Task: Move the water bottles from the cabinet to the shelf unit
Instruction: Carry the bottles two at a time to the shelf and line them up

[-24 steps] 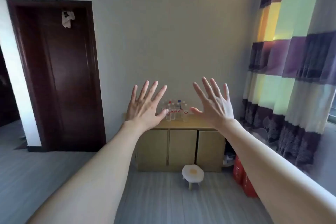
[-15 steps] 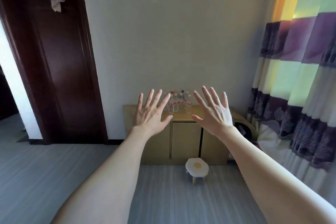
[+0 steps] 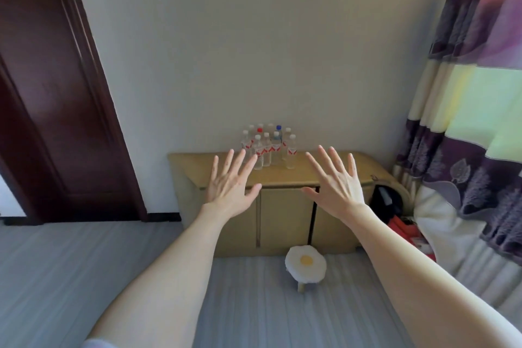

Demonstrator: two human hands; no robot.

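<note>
Both arms are stretched straight out in front of the person. The left hand (image 3: 230, 188) and right hand (image 3: 336, 185) have fingers spread wide, palms facing away, gripping nothing at all. The clear plastic water bottles (image 3: 268, 147) stand upright in a tight cluster on top of the low tan wooden cabinet (image 3: 285, 223), back against the pale wall (mostly white caps, plus one red and one blue). The hands are in the air, well apart from the bottles. A little white round stool with a yellow centre (image 3: 305, 263) sits on the grey floor just in front of the cabinet, dark brown door (image 3: 56, 93) off to the left, striped purple-and-green curtain (image 3: 477, 93) on the right.
</note>
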